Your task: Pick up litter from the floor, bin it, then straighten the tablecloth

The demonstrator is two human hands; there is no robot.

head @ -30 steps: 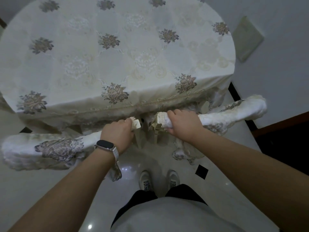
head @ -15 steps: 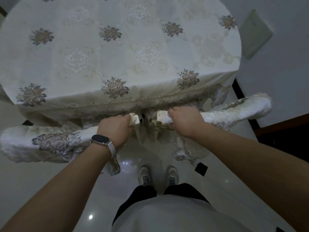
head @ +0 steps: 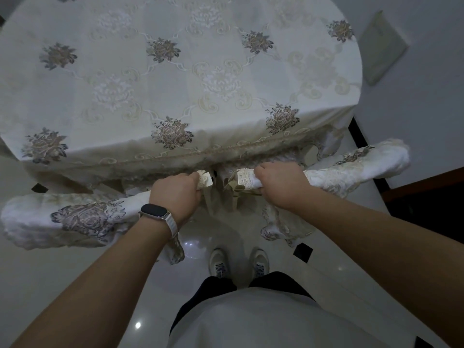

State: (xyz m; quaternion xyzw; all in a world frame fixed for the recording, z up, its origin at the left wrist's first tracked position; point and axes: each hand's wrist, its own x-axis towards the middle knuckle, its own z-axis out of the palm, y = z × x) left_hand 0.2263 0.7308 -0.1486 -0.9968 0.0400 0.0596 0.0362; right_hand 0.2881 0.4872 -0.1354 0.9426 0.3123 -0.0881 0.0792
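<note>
The cream embroidered tablecloth with grey-brown floral motifs [head: 175,79] covers the round table; its near hem hangs over the near edge. The left hand [head: 175,194] and the right hand [head: 281,184] are each closed around a bunched section of that hem, just beside one another. No litter shows on the glossy tiled floor [head: 50,285]. The step in hand appears to be straightening. The next move likely calls for an even pull and release so the hem hangs level.
</note>
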